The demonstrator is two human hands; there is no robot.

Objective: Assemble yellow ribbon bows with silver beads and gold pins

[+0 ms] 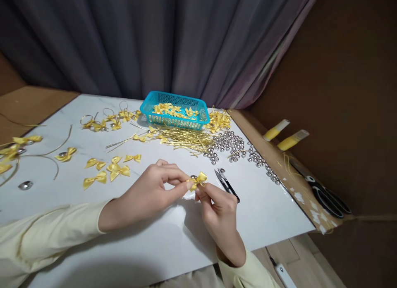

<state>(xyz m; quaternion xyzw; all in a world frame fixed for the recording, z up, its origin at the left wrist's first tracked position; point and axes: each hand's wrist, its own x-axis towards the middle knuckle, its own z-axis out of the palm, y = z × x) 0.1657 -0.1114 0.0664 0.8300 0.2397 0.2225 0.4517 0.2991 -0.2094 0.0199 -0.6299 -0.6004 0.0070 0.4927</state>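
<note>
Both of my hands meet over the white table [173, 238] and pinch one small yellow ribbon bow [198, 180] with a silver bead at its middle. My left hand [151, 191] grips the bow's left side with thumb and fingertips pressed together. From below, my right hand [217, 209] holds its right side in a pinch. Thread snips [227, 184] lie just right of the bow.
A turquoise basket [173, 110] of yellow bows stands at the back. Gold wire pins [186, 137] and silver beads [231, 144] lie in front of it. Loose bows [107, 170] lie at left. Black scissors [327, 195] and two glue tubes [283, 135] rest on the cardboard at right.
</note>
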